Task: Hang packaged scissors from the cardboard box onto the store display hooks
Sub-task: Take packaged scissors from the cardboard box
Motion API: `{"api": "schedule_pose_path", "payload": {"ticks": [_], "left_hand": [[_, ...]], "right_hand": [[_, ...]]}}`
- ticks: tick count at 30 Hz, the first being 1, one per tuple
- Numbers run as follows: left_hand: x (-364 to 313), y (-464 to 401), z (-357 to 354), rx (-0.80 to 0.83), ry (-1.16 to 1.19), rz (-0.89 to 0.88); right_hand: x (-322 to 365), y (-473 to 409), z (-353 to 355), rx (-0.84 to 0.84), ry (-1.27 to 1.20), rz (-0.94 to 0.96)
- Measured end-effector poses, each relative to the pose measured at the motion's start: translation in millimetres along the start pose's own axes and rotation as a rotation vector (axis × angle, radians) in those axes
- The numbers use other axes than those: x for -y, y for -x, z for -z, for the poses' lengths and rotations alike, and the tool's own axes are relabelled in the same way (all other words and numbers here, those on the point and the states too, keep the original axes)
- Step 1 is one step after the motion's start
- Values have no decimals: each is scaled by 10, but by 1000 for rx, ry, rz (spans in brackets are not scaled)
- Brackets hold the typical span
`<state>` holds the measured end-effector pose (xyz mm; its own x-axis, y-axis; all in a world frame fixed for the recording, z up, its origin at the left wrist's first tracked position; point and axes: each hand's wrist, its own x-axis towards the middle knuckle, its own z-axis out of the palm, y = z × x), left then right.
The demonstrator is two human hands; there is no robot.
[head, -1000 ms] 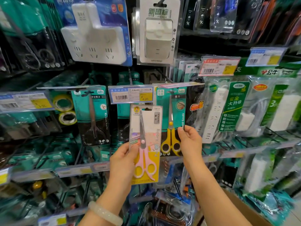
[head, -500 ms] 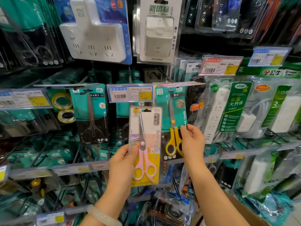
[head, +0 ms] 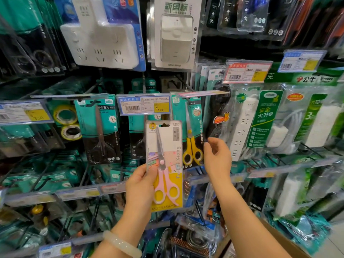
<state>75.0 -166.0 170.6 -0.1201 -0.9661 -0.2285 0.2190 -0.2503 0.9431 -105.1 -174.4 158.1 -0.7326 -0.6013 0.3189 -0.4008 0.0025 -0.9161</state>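
The right hand (head: 217,158) has let go of the hanging yellow scissors pack (head: 192,138); its fingers (head: 209,144) now hover loosely curled just beside it, holding nothing. The left hand (head: 141,185) has kept its pinch on the pink scissors pack (head: 164,164), upright just below the price tag (head: 143,105) reading 4.00, not yet hooked. Hanging it looks next. The pack reads "Fu Lai Xiong"; the yellow one "Household Goods".

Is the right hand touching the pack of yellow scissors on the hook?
Cannot tell. In the head view the right hand has its fingertips right at the edge of the yellow scissors pack, but no clear contact or gap shows.
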Motion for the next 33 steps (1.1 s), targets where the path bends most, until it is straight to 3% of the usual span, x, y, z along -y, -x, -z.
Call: {"api": "schedule_pose_path", "payload": {"ticks": [3,6,14,21,26,30,33], "left_hand": [[34,-3,-41,-29,43,38],[44,-11,-52,-35,78,63],[0,26,-73,-12,33,56],[30,53,-126,15,15,59],[104,23,-282,26,-27,23],[124,12,-418,80,-92,-93],[72,-55,-453,129,-284,-272]], "right_hand": [[-9,18,44,122,-2,-44],[-29,-44,6,266,-89,-203],[-111,-132,250,165,-109,-135],[-72,2,250,230,224,-37],[202,315,210,384,-190,-32],[224,345,131,211,-282,85],[277,274,165,132,-302,107]]}}
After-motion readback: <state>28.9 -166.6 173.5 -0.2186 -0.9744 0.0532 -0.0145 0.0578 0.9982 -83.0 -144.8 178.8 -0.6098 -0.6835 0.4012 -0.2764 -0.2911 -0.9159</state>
